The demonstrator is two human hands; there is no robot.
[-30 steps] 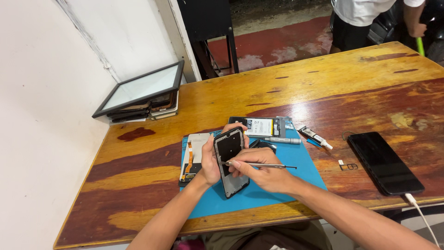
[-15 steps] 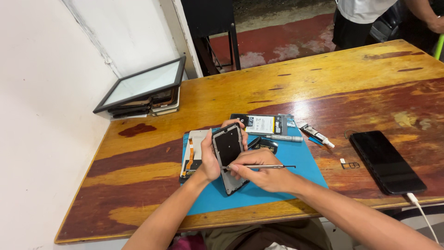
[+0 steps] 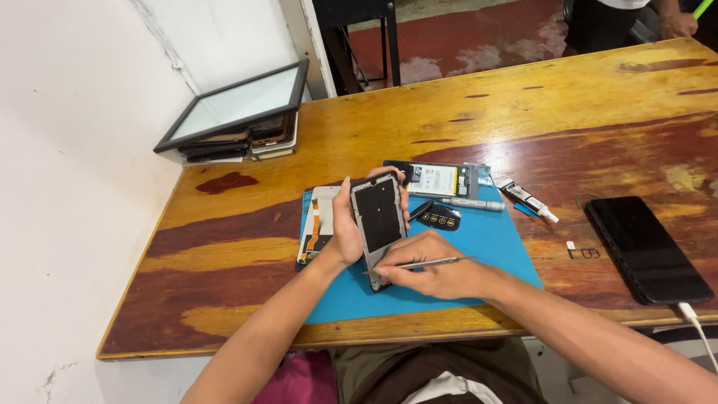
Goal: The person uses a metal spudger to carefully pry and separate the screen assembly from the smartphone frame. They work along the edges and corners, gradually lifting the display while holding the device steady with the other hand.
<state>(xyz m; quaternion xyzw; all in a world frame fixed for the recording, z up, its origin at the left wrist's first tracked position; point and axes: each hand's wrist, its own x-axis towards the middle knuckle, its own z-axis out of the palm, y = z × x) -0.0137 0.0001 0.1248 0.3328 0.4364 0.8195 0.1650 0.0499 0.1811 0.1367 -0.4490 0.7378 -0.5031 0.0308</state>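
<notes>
My left hand [image 3: 345,233] grips a grey phone frame [image 3: 379,218] with a dark inner panel, holding it tilted above a blue work mat [image 3: 493,239]. My right hand [image 3: 432,274] holds thin metal tweezers [image 3: 430,262], their tip touching the frame's lower edge. Behind the frame on the mat lie an opened phone body with a white battery [image 3: 437,179], a silver pen-like tool [image 3: 471,203] and a small black part [image 3: 439,218]. A phone panel with an orange flex cable [image 3: 315,224] lies at the mat's left edge.
A black phone [image 3: 645,248] with a white cable [image 3: 699,333] rests at the right of the wooden table [image 3: 523,97]. A small glue tube [image 3: 528,200] and a SIM tray [image 3: 582,253] lie nearby. Stacked tablets and screens [image 3: 239,116] sit at the back left. Another person's hand [image 3: 677,22] shows far right.
The phone frame has stayed in my left hand and the tweezers in my right. The view has shifted a little; the tweezer tip sits lower on the frame.
</notes>
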